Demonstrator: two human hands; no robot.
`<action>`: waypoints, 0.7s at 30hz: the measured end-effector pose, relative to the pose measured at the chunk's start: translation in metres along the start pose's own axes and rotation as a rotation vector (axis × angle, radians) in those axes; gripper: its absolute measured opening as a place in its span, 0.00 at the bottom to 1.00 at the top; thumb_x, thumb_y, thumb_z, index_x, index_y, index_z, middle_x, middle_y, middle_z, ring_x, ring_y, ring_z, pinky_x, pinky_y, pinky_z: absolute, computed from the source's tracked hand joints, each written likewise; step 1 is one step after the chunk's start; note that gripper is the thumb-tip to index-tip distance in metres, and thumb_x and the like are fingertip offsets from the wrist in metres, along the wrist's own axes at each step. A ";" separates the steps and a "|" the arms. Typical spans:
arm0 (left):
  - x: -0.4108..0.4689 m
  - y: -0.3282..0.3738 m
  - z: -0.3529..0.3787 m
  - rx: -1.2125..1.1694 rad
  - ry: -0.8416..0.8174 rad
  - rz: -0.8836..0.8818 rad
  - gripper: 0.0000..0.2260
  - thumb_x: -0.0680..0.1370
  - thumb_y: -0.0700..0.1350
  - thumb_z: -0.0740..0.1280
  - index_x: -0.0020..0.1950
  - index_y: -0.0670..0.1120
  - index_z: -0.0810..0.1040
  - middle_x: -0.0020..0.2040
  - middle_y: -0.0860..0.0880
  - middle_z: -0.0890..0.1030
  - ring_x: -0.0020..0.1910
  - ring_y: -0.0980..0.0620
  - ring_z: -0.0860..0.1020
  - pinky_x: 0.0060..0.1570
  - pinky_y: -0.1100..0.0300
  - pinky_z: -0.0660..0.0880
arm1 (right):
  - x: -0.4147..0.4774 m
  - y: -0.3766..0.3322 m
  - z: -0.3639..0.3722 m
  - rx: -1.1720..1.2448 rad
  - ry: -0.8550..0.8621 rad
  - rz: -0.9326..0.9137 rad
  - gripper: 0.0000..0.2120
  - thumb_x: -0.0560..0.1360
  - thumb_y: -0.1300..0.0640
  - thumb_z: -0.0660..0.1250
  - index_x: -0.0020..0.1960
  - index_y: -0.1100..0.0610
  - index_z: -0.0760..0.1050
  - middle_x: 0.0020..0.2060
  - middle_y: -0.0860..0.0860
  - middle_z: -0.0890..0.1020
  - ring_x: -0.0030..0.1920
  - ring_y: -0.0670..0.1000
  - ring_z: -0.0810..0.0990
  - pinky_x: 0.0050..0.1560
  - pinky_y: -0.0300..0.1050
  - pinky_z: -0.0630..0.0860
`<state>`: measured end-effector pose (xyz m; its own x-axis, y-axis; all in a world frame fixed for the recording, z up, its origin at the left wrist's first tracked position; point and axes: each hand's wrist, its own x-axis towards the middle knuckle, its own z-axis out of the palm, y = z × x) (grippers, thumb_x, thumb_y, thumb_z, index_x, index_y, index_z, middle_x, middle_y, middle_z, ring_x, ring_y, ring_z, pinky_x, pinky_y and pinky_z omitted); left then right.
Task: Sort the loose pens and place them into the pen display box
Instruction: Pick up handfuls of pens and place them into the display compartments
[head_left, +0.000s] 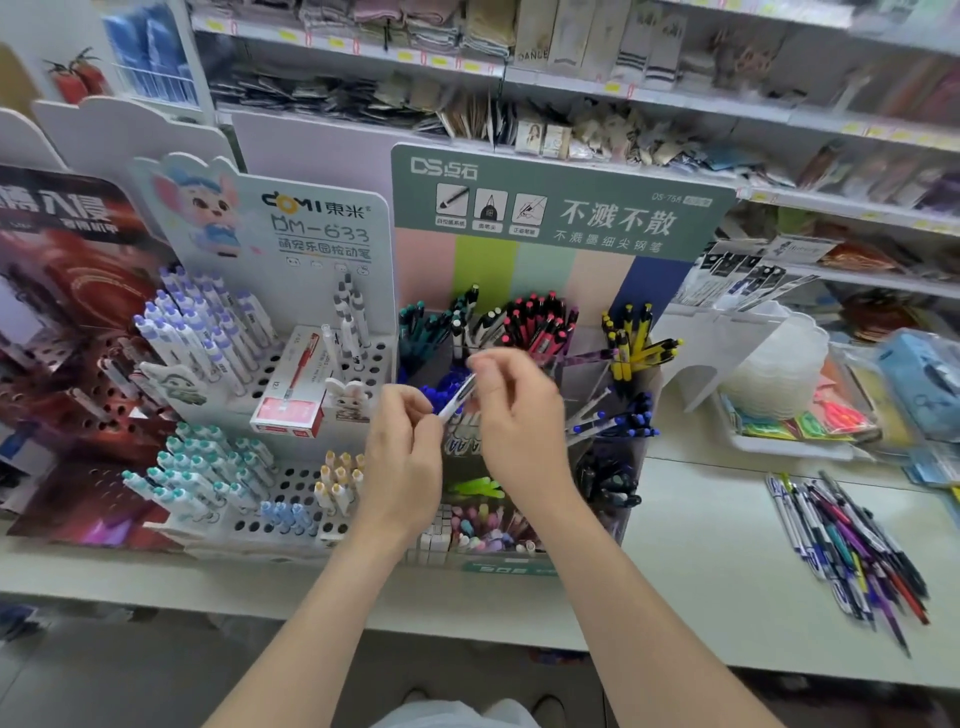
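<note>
A white pen with blue parts (457, 397) is held between both hands above the middle of the green pen display box (561, 208). My left hand (402, 457) pinches its lower end, and my right hand (514, 415) pinches its upper end. The box's compartments hold green, black, red, yellow and blue pens (540, 322). A pile of loose pens (852, 545) lies on the white counter to the right.
A white display with purple, teal and yellow pens (218, 384) stands to the left, with a red pen carton (291, 384) on it. A dark red display (67, 322) is at far left. Packaged goods and a plastic tray (810, 405) lie at right; shelves behind.
</note>
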<state>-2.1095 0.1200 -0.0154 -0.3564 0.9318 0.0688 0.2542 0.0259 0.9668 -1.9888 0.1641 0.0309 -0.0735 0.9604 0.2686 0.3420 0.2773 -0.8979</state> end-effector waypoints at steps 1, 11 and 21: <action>0.000 0.000 0.001 0.099 0.097 0.045 0.05 0.81 0.42 0.63 0.54 0.49 0.70 0.53 0.49 0.72 0.48 0.54 0.73 0.47 0.60 0.70 | 0.006 -0.002 -0.004 0.024 0.116 -0.027 0.08 0.88 0.55 0.61 0.57 0.53 0.79 0.41 0.47 0.83 0.40 0.47 0.83 0.42 0.44 0.79; 0.021 -0.021 0.016 0.448 0.139 0.235 0.20 0.84 0.43 0.69 0.77 0.43 0.73 0.65 0.46 0.76 0.63 0.50 0.74 0.66 0.54 0.74 | 0.069 0.027 -0.008 -0.443 0.155 -0.352 0.08 0.85 0.57 0.66 0.60 0.55 0.82 0.49 0.50 0.85 0.50 0.54 0.80 0.51 0.58 0.75; 0.034 -0.024 0.007 0.739 0.171 0.380 0.16 0.86 0.51 0.65 0.72 0.46 0.76 0.61 0.46 0.77 0.47 0.48 0.79 0.34 0.55 0.77 | 0.063 0.038 -0.015 -0.848 0.161 -0.369 0.13 0.81 0.50 0.64 0.62 0.47 0.84 0.62 0.53 0.79 0.58 0.59 0.72 0.53 0.57 0.70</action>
<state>-2.1212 0.1533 -0.0378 -0.2438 0.8588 0.4505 0.8854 0.0076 0.4647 -1.9658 0.2352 0.0189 -0.2049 0.7826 0.5878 0.8960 0.3918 -0.2092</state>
